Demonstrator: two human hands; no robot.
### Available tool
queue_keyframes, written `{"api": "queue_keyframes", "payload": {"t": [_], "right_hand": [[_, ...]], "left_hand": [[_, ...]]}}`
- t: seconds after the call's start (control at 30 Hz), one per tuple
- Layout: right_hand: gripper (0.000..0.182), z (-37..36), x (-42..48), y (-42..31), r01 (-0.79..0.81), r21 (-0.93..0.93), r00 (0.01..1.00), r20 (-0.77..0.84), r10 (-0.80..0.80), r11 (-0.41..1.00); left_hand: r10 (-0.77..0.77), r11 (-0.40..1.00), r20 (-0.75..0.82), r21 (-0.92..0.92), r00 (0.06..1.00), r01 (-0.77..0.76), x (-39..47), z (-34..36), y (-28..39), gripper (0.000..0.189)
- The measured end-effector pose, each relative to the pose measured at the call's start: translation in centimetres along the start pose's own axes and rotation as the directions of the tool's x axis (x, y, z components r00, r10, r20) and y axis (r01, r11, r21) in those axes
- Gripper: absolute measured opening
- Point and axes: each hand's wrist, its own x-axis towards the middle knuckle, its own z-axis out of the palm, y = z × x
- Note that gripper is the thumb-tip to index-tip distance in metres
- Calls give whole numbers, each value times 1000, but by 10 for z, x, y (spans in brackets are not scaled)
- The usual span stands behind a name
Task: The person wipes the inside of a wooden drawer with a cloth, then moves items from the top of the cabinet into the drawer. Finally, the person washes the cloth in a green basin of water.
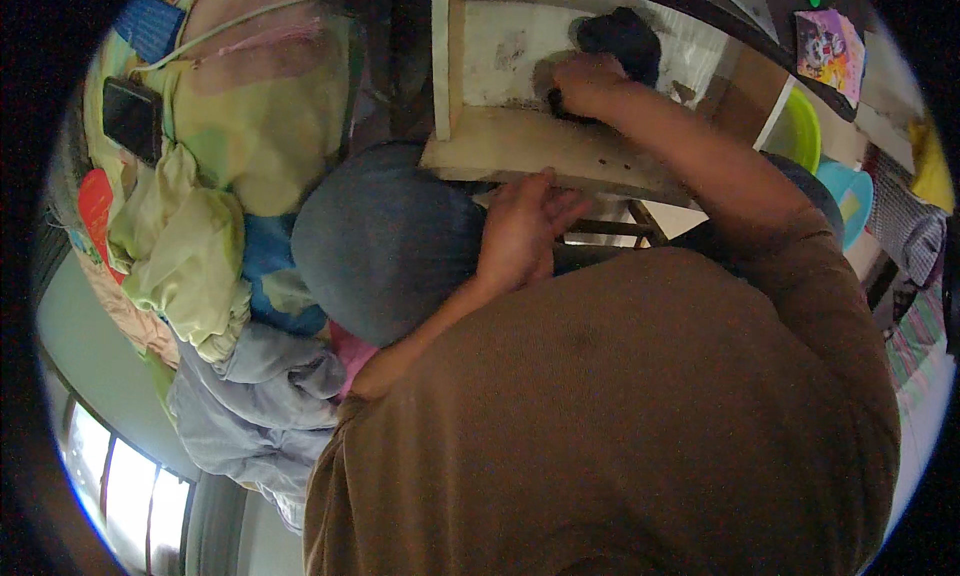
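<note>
A wooden drawer [525, 137] with a pale, stained bottom lies open in front of my knees. My right hand [589, 85] reaches inside it, blurred, with its fingers closed on a bunched black cloth [626, 43]. Part of that cloth also shows below the hand, near the drawer's front wall. Small dark specks dot the wooden front. My left hand [519, 227] rests beside my left knee, just under the front edge. Its fingers are spread and hold nothing; one fingertip is at or close to the wood.
On the left, a bed with patterned bedding [262, 126] carries a smartphone [133, 118] and crumpled pale green cloth [184, 253]. To the right stand a lime green basin [801, 130] and a light blue one [847, 193]. A dark tabletop edge [772, 47] overhangs the drawer's back.
</note>
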Motion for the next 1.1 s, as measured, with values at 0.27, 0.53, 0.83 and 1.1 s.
{"api": "queue_keyframes", "payload": {"t": [0.27,0.53,0.83,1.1], "right_hand": [[22,-17,22,-43,97,2,995,25,-97,995],[31,1,9,-21,-2,151,999,-40,8,988],[27,18,27,10,-180,236,935,-260,241,955],[28,24,29,-23,-206,222,956,-163,244,953]], "left_hand": [[-1,1000,20,9,1000,1,-2,6,1,24],[25,1000,108,-19,994,-23,3,-3,-1,24],[-2,1000,57,-16,998,3,3,-1,-3,23],[-14,1000,51,12,999,13,10,-9,-4,24]]}}
